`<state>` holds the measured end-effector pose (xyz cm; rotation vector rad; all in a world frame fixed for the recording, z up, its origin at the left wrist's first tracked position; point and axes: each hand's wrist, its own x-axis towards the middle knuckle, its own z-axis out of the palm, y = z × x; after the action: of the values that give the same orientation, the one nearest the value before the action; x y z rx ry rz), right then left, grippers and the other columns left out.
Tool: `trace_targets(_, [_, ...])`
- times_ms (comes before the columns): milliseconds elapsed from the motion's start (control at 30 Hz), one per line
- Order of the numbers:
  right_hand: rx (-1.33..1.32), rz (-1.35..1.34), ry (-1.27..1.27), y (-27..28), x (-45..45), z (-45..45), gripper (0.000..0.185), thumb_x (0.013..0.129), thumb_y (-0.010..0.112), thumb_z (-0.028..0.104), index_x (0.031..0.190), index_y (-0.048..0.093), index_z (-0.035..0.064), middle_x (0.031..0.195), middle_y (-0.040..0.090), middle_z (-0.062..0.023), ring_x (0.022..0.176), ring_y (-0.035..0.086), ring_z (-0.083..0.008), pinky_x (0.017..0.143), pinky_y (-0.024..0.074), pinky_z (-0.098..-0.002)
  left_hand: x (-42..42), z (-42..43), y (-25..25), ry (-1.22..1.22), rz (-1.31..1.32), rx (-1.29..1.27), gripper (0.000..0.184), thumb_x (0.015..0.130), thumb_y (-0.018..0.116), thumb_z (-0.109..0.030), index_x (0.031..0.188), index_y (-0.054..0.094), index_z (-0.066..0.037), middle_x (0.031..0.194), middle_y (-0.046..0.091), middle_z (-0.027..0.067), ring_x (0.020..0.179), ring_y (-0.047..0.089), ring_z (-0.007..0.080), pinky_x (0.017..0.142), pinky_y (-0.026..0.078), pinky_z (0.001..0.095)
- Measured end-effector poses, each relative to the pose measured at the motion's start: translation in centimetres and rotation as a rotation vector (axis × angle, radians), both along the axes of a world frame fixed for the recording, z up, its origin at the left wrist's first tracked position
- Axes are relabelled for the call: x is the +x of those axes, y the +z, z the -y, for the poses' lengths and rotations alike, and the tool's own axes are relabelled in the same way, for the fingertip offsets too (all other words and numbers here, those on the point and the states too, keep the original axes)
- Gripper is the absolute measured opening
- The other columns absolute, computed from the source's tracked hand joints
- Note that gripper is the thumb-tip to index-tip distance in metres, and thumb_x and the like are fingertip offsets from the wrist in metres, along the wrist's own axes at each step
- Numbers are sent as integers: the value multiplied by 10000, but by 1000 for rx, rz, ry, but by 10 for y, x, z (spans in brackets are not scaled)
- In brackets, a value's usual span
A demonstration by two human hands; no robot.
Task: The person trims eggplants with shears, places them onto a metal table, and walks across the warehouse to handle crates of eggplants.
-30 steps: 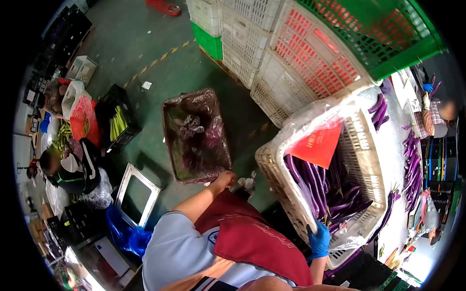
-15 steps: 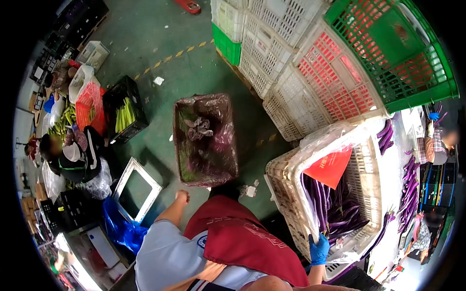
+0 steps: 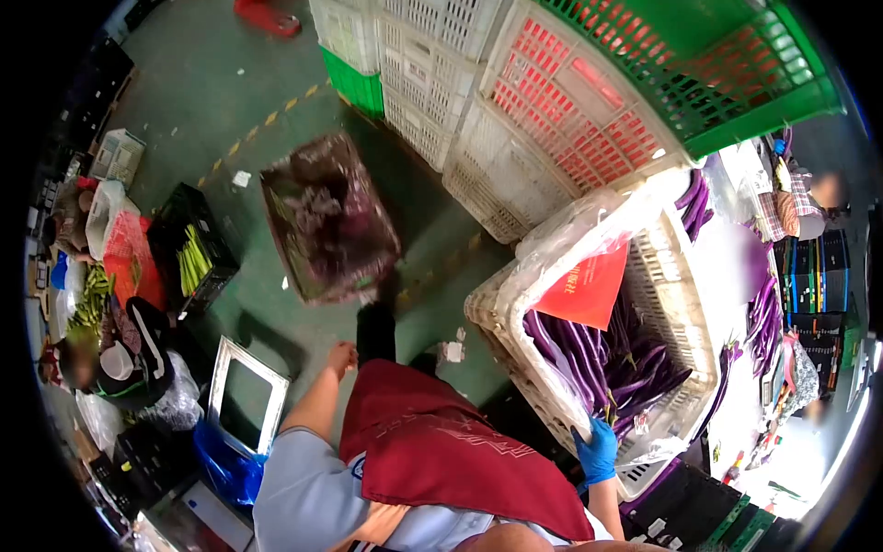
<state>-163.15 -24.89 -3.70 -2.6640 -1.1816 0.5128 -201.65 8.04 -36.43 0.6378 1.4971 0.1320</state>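
Observation:
My right hand (image 3: 598, 451), in a blue glove, is closed over the near rim of a white plastic crate (image 3: 681, 276). Long purple eggplants (image 3: 598, 359) lie inside it, with clear plastic film and a red sheet (image 3: 589, 287) over the far part. My bare left hand (image 3: 342, 358) hangs by my side with curled fingers, and I see nothing in it. Ahead on the floor stands a bin lined with dark plastic (image 3: 280, 235), with crumpled film inside. My dark-clad leg (image 3: 375, 331) reaches out to its near edge.
Stacked white and green crates (image 3: 497, 175) rise ahead right. More eggplants (image 3: 762, 317) lie on a white table at right, with a person (image 3: 800, 202) beyond. Left are a black crate of green vegetables (image 3: 193, 258), a white frame (image 3: 219, 382) and another person (image 3: 138, 368).
The lined bin has slid forward away from me and turned, and my leg has stretched out toward it. My view has swung right. My right hand stays on the crate rim.

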Motion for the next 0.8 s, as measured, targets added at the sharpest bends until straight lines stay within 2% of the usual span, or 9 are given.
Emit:
trace_targets(200, [-22, 49, -141, 1, -9, -9, 374, 580, 727, 155, 912, 604, 35, 850, 602, -133, 798, 572, -312, 725, 454, -352, 64, -43, -12, -107, -31, -87, 183, 815, 484, -165, 912, 520, -14, 680, 543, 86, 513, 527, 175, 425, 423, 285])
trace_targets(367, [-42, 289, -188, -9, -20, -10, 368, 533, 747, 241, 808, 599, 47, 773, 597, -108, 741, 575, -301, 697, 452, -375, 157, -39, -118, -619, 286, -41, 293, 824, 504, -223, 1072, 518, -67, 846, 590, 89, 684, 573, 191, 562, 472, 319])
trace_targets(467, [-46, 355, -168, -18, -19, 6, 387, 574, 706, 309, 807, 570, 32, 725, 573, -125, 704, 563, -317, 675, 447, -378, 228, -37, -120, -574, 500, -347, 379, 829, 503, -252, 1173, 476, -93, 968, 589, 74, 801, 586, 205, 687, 478, 353])
trace_targets(533, [-65, 387, -312, -24, -25, 5, 384, 585, 699, 311, 804, 568, 24, 712, 567, -136, 687, 555, -323, 666, 444, -382, 265, -11, -183, -865, 644, -88, 390, 835, 507, -260, 1194, 472, -112, 1100, 545, 52, 947, 551, 215, 762, 467, 369])
trace_targets(567, [82, 440, -242, -32, -23, 12, 221, 604, 680, 152, 700, 514, 41, 616, 483, -95, 597, 496, -249, 568, 393, -328, 287, -13, -173, -788, 618, -219, 403, 842, 500, -264, 1214, 456, -115, 1161, 506, 49, 1017, 509, 215, 803, 449, 369])
trace_targets(600, [20, 350, -316, -27, -26, 10, 179, 663, 650, 105, 805, 560, 42, 717, 541, -64, 666, 514, -194, 628, 411, -313, 310, -15, -160, -708, 585, -348, 416, 849, 494, -268, 1233, 440, -118, 1222, 468, 46, 1088, 467, 216, 844, 431, 369])
trace_targets(667, [170, 210, -469, -25, -33, 8, 265, 737, 580, 184, 932, 555, 6, 890, 545, -143, 780, 542, -250, 694, 442, -357, 343, 4, -179, -675, 710, -277, 451, 860, 482, -291, 1272, 401, -126, 1260, 435, 61, 1166, 396, 222, 895, 392, 374])
trace_targets(733, [239, 118, -532, -28, -30, -2, 318, 770, 550, 215, 991, 555, -13, 969, 551, -181, 831, 558, -277, 723, 459, -377, 367, 52, -241, -822, 942, 574, 481, 857, 429, -360, 1288, 392, -150, 1286, 403, 59, 1157, 384, 237, 925, 352, 389])
trace_targets(800, [185, 176, -482, -26, -29, -15, 307, 762, 560, 198, 983, 560, -15, 953, 558, -177, 820, 562, -275, 717, 463, -374, 388, 59, -203, -667, 841, -41, 482, 880, 400, -356, 1318, 344, -160, 1298, 389, 68, 1188, 358, 237, 952, 331, 374])
